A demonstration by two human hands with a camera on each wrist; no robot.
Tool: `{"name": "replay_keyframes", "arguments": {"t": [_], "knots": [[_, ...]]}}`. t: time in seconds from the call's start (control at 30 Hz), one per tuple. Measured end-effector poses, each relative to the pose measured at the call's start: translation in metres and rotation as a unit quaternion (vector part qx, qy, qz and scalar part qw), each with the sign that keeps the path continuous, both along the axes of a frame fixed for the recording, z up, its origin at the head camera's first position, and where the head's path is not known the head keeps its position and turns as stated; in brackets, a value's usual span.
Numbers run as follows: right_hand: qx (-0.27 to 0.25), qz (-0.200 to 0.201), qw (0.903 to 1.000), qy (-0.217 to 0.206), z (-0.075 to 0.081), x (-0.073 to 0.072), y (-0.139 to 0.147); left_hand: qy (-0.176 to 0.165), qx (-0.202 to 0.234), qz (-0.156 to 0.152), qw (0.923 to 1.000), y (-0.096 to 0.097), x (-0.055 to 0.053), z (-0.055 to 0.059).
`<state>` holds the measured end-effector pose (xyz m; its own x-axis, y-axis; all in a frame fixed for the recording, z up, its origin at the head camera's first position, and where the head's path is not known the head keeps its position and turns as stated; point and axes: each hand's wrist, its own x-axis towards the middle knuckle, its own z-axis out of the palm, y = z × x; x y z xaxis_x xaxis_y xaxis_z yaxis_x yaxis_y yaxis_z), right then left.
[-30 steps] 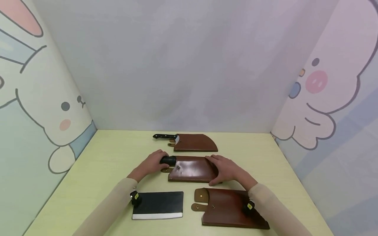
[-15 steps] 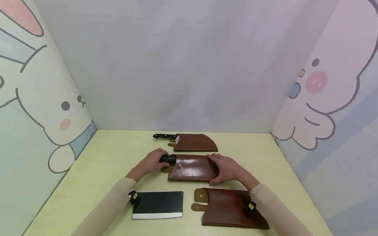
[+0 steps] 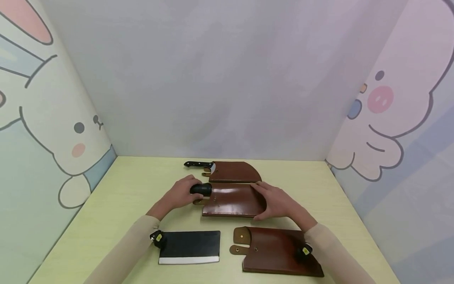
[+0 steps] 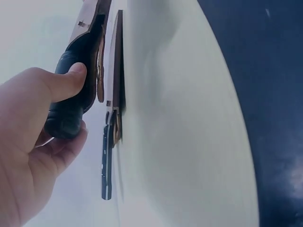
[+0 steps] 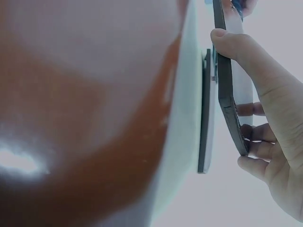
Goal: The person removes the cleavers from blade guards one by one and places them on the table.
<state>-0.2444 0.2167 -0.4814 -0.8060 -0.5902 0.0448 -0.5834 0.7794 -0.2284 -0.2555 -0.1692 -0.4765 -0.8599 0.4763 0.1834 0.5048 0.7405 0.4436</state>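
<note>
A cleaver in a glossy brown leather sheath (image 3: 230,201) lies crosswise between my two hands at the middle of the head view. My left hand (image 3: 180,192) grips its thick black handle (image 3: 201,189); in the left wrist view the thumb lies along that handle (image 4: 66,113), with fingers curled beneath. At the other end my right hand (image 3: 278,201) holds the sheath. In the right wrist view the thumb is on one edge of the sheath (image 5: 226,78) and the fingertips are at its far corner. The sheath hides the blade.
Right behind lies a second sheathed knife (image 3: 235,171) with a slim black riveted handle. At front left is a bare black cleaver blade (image 3: 191,244) with a silver edge, partly beneath my left sleeve. A larger brown sheath (image 3: 276,252) with straps lies at front right, partly under my right forearm.
Both hands and the sheathed cleaver have shifted a little toward the back, so its top edge now meets the rear sheath in the head view. The grips look unchanged.
</note>
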Motion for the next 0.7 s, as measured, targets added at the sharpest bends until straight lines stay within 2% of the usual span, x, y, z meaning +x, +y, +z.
{"name": "replay_keyframes", "arguments": {"t": [0.37,0.7], "knots": [[-0.006,0.017,0.9991,0.037,0.014,0.007,0.004,0.034,0.031,-0.008,0.9989,-0.005,0.006,0.003],[-0.021,0.021,0.9984,0.048,0.019,0.011,0.006,0.022,0.030,0.005,0.9993,-0.002,0.013,0.010]]}}
